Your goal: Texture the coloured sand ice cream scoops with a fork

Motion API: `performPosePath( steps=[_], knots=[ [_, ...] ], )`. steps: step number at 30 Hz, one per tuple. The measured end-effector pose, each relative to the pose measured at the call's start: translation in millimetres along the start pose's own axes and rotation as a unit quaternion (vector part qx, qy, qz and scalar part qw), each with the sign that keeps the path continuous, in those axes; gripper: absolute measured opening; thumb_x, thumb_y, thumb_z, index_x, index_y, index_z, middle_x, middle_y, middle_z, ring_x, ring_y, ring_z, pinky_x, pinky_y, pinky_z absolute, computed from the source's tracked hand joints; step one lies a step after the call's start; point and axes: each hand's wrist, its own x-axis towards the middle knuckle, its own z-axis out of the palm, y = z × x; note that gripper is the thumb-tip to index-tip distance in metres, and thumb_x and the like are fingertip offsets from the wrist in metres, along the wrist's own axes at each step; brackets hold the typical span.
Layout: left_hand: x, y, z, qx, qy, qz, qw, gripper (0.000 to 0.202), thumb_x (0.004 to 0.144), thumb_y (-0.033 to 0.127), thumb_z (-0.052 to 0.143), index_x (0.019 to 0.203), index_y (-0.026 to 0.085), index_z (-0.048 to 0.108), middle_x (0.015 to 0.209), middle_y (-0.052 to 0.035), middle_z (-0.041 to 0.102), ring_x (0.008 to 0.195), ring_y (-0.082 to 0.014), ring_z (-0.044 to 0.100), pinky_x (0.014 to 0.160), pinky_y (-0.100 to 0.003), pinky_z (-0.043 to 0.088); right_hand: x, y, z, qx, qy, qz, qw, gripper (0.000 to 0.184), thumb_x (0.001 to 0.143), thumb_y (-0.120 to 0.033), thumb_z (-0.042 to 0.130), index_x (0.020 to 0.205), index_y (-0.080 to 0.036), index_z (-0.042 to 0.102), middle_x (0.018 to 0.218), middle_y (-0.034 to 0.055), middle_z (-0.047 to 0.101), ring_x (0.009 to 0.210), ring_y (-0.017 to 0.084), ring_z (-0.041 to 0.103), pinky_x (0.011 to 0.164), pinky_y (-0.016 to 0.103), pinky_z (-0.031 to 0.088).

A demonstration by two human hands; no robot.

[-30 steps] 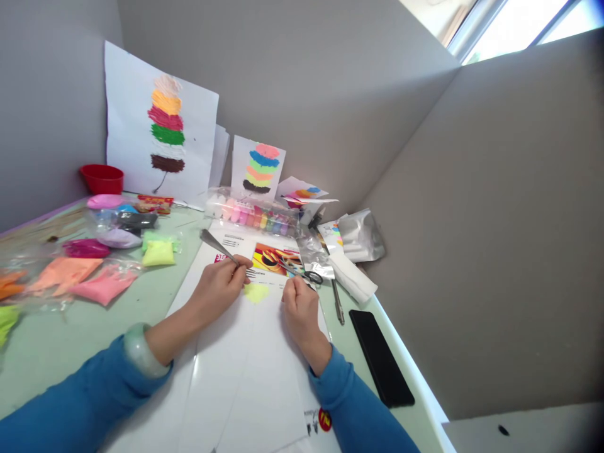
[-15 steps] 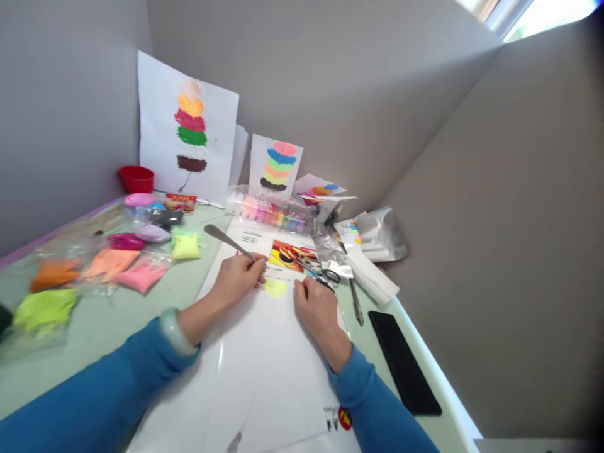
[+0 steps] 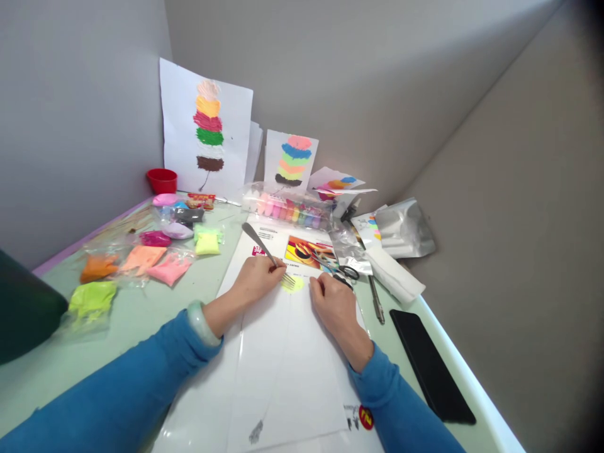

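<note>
My left hand (image 3: 257, 277) grips a metal fork (image 3: 257, 238) near its head, the handle pointing up and away to the left. The fork's tines lie over a flat patch of yellow clay (image 3: 296, 284) on the white paper (image 3: 287, 352); whether they press into it I cannot tell. Right of the patch, my right hand (image 3: 335, 305) rests on the paper as a loose fist. Nothing shows in its curled fingers, though their undersides are hidden. Close behind this hand lie scissors (image 3: 348, 272) with black handles.
Bags of coloured clay (image 3: 170, 264) are spread on the left, near a red cup (image 3: 162, 181). Cards with striped clay pictures (image 3: 210, 126) lean at the back. On the right are a white roll (image 3: 396, 274), a pen (image 3: 377, 302) and a black flat object (image 3: 431, 365). A dark rounded object (image 3: 26, 308) is at far left.
The fork has tipped down, so its tines now show over the yellow patch. My right hand stays a fist beside it. The whole view has shifted, with things appearing farther right.
</note>
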Motion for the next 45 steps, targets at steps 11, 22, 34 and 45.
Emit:
performPosePath(
  steps=[11, 22, 34, 45],
  knots=[
    [5.3, -2.7, 0.5, 0.068, -0.002, -0.057, 0.996, 0.027, 0.083, 0.023, 0.052, 0.089, 0.016, 0.077, 0.101, -0.0076, 0.075, 0.095, -0.0233, 0.067, 0.081, -0.029, 0.047, 0.4, -0.4, 0.1, -0.002, -0.001, -0.004, 1.000, 0.027, 0.094, -0.034, 0.048, 0.077, -0.018, 0.061, 0.072, 0.0027, 0.068, 0.062, 0.012, 0.055, 0.057, 0.027, 0.021],
    [6.8, 0.4, -7.7, 0.043, 0.004, -0.102, 0.994, 0.027, 0.082, 0.019, 0.052, 0.092, 0.013, 0.076, 0.072, -0.0072, 0.074, 0.085, -0.0226, 0.069, 0.083, -0.029, 0.048, -0.7, 0.9, 1.1, 0.000, 0.004, -0.012, 1.000, 0.027, 0.094, -0.034, 0.048, 0.077, -0.018, 0.061, 0.073, 0.0024, 0.068, 0.062, 0.012, 0.055, 0.058, 0.027, 0.021],
    [5.6, 1.2, -5.1, 0.036, 0.001, -0.091, 0.995, 0.026, 0.083, 0.022, 0.052, 0.091, 0.015, 0.076, 0.073, -0.0060, 0.075, 0.087, -0.0219, 0.069, 0.084, -0.028, 0.048, -1.4, 1.2, 4.7, -0.010, 0.017, -0.033, 0.999, 0.027, 0.094, -0.034, 0.047, 0.077, -0.018, 0.061, 0.073, 0.0024, 0.068, 0.061, 0.012, 0.055, 0.058, 0.027, 0.021],
    [3.4, 4.0, -8.1, 0.031, 0.022, -0.111, 0.993, 0.030, 0.084, 0.018, 0.048, 0.098, 0.015, 0.074, 0.068, -0.0040, 0.072, 0.078, -0.0197, 0.069, 0.080, -0.027, 0.049, -2.3, 1.6, 3.2, -0.010, 0.016, -0.034, 0.999, 0.027, 0.094, -0.034, 0.048, 0.077, -0.018, 0.061, 0.072, 0.0024, 0.067, 0.061, 0.012, 0.054, 0.058, 0.027, 0.021]
  ],
)
